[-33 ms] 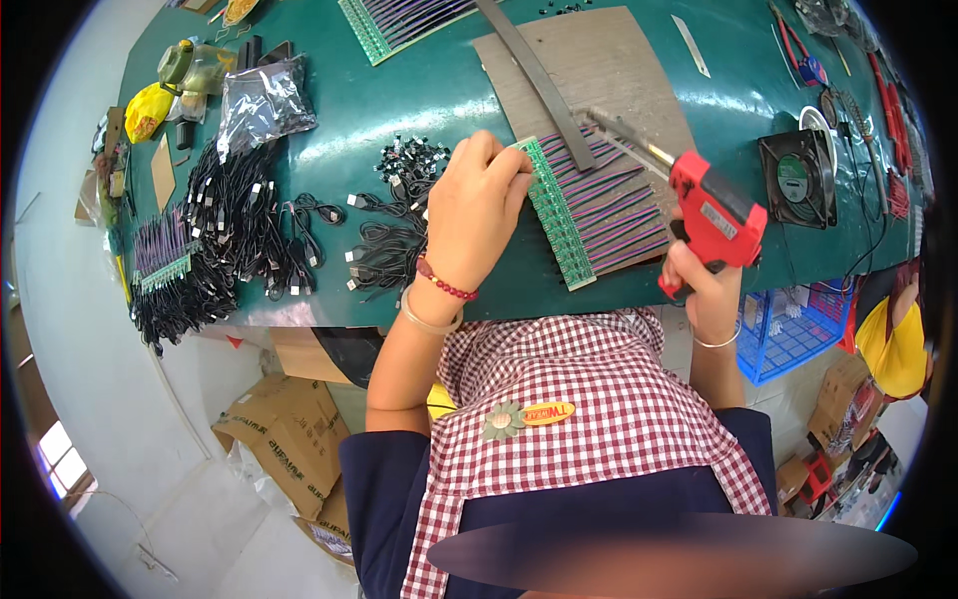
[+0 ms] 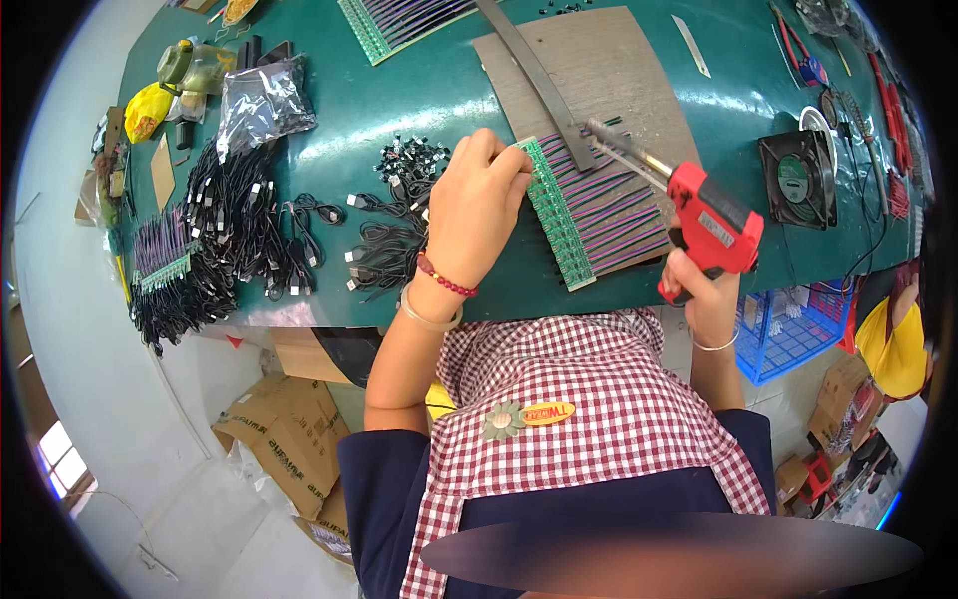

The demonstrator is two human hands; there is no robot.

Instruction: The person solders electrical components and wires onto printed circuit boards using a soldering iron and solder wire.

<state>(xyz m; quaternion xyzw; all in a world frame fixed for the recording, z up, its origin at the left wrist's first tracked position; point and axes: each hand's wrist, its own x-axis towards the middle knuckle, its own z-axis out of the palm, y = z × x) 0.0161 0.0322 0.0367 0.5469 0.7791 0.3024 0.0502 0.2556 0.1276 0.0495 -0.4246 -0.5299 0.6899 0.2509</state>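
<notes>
My right hand [image 2: 704, 299] grips a red and black soldering gun [image 2: 714, 215], its metal tip and thin feed tube pointing up-left over the wires. Under the tip lies a green circuit board strip [image 2: 561, 230] with rows of purple and dark wires [image 2: 624, 225] running off its right side. My left hand [image 2: 471, 205] is closed in a pinch at the strip's upper left edge; what its fingertips hold is hidden. A flat grey metal bar [image 2: 534, 80] lies across the wires near the strip's top end. Beneath them is a brown sheet [image 2: 639, 80].
Coiled black cables [image 2: 389, 250] and small black parts [image 2: 414, 158] lie left of my left hand. Further left are a big cable bundle [image 2: 235, 215] and a silvery bag [image 2: 264, 105]. At right stands a black fan [image 2: 798, 180]; a blue crate [image 2: 793, 334] sits below the table edge.
The soldering gun in my right hand has shifted slightly down and left. My left hand stays almost still at the strip's edge.
</notes>
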